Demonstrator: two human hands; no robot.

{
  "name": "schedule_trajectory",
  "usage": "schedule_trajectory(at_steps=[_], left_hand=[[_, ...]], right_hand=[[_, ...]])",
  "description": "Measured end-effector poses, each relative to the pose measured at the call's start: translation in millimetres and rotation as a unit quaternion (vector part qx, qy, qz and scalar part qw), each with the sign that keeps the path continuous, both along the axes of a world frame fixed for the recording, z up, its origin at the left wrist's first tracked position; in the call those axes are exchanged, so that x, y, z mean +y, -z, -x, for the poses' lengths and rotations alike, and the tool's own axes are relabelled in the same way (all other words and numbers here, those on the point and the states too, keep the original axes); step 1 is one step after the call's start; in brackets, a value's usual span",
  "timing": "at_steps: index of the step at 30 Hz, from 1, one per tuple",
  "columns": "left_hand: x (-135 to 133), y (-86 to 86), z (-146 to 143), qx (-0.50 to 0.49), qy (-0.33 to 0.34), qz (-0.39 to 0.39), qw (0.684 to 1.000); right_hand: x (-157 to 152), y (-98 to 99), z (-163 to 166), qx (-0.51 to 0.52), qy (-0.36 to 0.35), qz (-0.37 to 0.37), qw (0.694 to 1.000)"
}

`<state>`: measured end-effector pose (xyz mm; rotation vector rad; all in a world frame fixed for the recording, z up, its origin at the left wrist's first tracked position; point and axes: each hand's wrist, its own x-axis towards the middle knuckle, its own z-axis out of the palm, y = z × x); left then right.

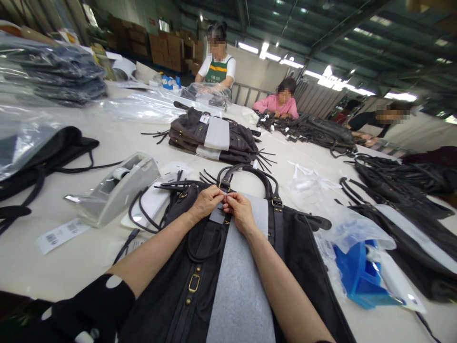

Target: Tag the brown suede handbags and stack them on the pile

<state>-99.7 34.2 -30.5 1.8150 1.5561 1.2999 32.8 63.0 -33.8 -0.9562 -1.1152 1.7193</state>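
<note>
A large black handbag with brass fittings lies in front of me, a grey-white paper band running down its middle. My left hand and my right hand meet at the base of one of its handles. The fingers of both are pinched close together there. Whatever sits between the fingertips is too small to make out. Just below them hangs a looped black strap, beside a brass buckle.
A grey tape dispenser and a barcode label sheet lie on the left. At right stands a blue tape dispenser near clear plastic. Stacked banded bags lie ahead. Bags in plastic pile up far left. Several people work across the table.
</note>
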Motion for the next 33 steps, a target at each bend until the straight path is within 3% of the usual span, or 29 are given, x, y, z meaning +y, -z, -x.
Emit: schedule_trajectory(at_steps=[10, 33], left_hand=[[-2.8, -6.0, 2.3, -0.046, 0.014, 0.014, 0.999], [-1.7, 0.1, 6.7, 0.003, 0.052, 0.004, 0.999]], right_hand=[[-1.4, -1.5, 0.3, -0.022, 0.015, 0.007, 1.000], [-3.7, 3.8, 1.6, -0.023, 0.020, -0.043, 0.999]])
